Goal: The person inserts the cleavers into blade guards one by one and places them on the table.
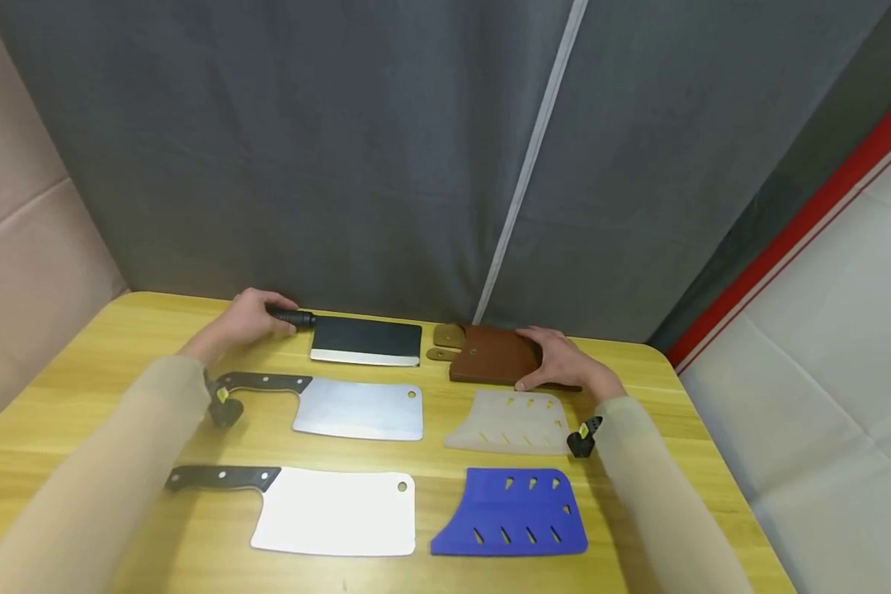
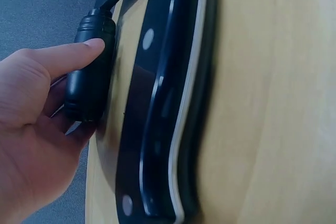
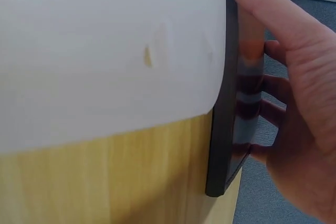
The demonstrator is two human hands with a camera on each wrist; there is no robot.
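At the table's far side lies a dark-bladed cleaver (image 1: 366,340). My left hand (image 1: 278,318) grips its round black handle (image 2: 89,77), thumb laid along it. To its right lies a brown leather sheath (image 1: 490,356). My right hand (image 1: 532,360) holds the sheath's right end, thumb at the near edge and fingers over the far side; the right wrist view shows this sheath's edge (image 3: 224,129) between thumb and fingers (image 3: 273,108).
On the yellow table (image 1: 67,396) lie two steel cleavers, one in the middle (image 1: 356,408) and one nearer (image 1: 334,511). Beside them lie a translucent white blade guard (image 1: 508,421) and a blue guard (image 1: 512,511). Grey curtain hangs behind.
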